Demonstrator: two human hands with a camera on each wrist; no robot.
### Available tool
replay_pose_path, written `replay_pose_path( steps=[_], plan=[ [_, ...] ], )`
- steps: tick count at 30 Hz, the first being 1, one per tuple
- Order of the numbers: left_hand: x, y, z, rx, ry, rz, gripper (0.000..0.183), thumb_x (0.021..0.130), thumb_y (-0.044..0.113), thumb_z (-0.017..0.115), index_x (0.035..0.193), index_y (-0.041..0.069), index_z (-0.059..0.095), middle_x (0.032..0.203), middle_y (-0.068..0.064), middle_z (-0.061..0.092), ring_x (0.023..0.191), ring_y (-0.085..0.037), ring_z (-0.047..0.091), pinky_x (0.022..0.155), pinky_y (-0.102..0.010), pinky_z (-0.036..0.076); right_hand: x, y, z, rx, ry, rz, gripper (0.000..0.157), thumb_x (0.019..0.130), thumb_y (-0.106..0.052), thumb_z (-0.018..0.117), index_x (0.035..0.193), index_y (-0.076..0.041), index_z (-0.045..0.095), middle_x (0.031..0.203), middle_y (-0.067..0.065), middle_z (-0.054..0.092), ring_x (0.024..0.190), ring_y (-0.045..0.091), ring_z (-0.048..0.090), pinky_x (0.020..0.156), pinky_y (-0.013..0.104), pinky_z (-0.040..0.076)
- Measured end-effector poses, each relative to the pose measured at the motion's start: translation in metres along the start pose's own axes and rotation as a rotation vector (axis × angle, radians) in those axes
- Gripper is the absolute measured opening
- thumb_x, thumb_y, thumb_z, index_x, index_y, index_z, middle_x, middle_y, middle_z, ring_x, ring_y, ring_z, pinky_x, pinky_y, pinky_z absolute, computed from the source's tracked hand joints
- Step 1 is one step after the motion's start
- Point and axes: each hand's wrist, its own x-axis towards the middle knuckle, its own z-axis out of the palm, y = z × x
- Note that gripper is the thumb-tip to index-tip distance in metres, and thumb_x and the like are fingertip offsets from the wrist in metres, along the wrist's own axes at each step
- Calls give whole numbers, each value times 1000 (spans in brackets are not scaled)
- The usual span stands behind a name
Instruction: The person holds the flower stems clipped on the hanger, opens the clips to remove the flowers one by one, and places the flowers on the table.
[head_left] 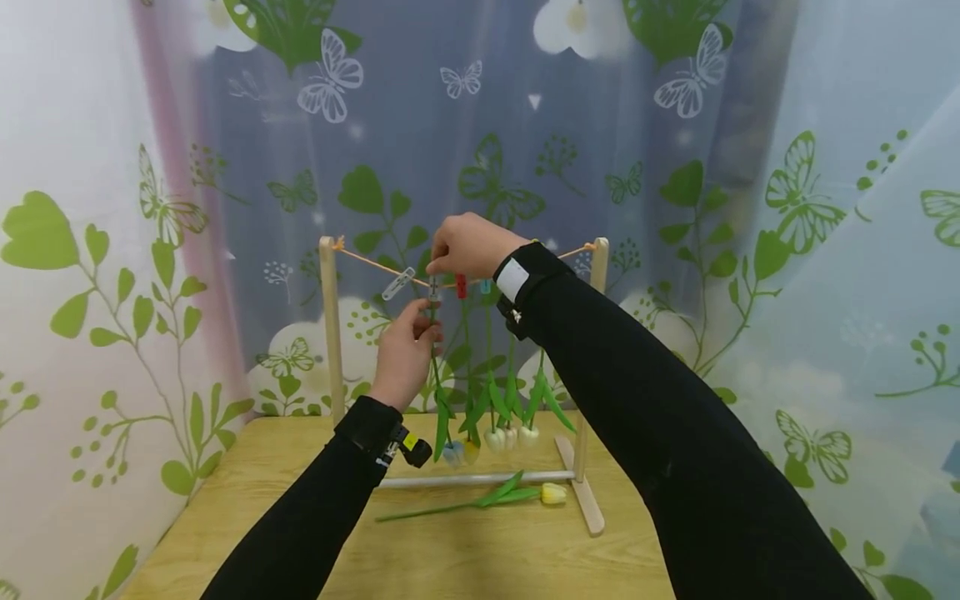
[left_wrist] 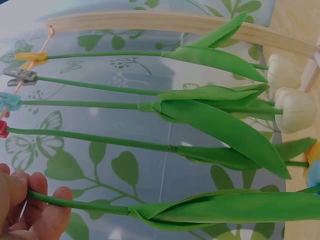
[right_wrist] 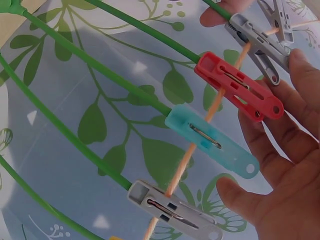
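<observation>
My left hand (head_left: pixel 405 354) pinches the green stem (left_wrist: pixel 85 204) of a tulip near its end; in the head view its blue bloom (head_left: pixel 453 452) hangs downward. Just above, my right hand (head_left: pixel 476 243) pinches the handles of a grey clothespin (right_wrist: pixel 257 45) on the orange cord (right_wrist: pixel 215 106), with the stem end at its jaws. Beside it on the cord, a red clothespin (right_wrist: pixel 237 85) and a light blue clothespin (right_wrist: pixel 212 140) each clip a stem. Another grey clothespin (head_left: pixel 398 284) sits to the left with no flower.
The cord spans two wooden posts (head_left: pixel 330 333) of a stand on the wood table (head_left: pixel 465 567). White tulips (head_left: pixel 528 437) and an orange-yellow tulip (head_left: pixel 471 451) hang close alongside. A yellow tulip (head_left: pixel 553 494) lies before the stand's white bar (head_left: pixel 480 478). A patterned curtain (head_left: pixel 480 108) stands behind.
</observation>
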Motion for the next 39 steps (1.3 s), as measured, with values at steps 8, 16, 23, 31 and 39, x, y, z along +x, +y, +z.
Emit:
replay_pose_path(
  steps=[8,16,23,31,39],
  plan=[
    [-1,-5,3,17,3,20,43,107,15,50,148,23,42,116,-6,59,106,-26,62,87,-33,59,-1,0,2,1,5,1,18,98,-31,68,102,-15,77,91,-3,71,78,18,68,69,31,53],
    [-11,-16,6,17,0,-18,42,107,17,50,148,25,42,118,-5,59,107,-24,63,87,-31,59,0,5,19,29,-6,2,20,98,-30,67,103,-13,77,85,-1,70,68,17,64,59,29,50],
    [-7,-12,4,17,11,33,40,106,15,51,144,29,46,112,-3,61,103,-23,63,85,-31,60,3,6,14,42,2,3,17,98,-30,68,96,-16,77,80,2,71,65,18,65,57,28,49],
    [-7,-12,4,29,3,32,40,106,12,50,144,26,46,113,-3,60,101,-20,62,85,-34,61,7,11,15,41,-8,-4,18,98,-30,67,98,-14,76,83,1,70,65,18,62,57,28,46],
    [-9,-14,8,28,-31,47,36,106,14,51,137,33,50,111,-3,60,101,-21,62,82,-33,61,9,13,16,39,0,-8,16,99,-28,66,92,-17,75,82,0,69,62,18,59,54,28,43]
  ],
)
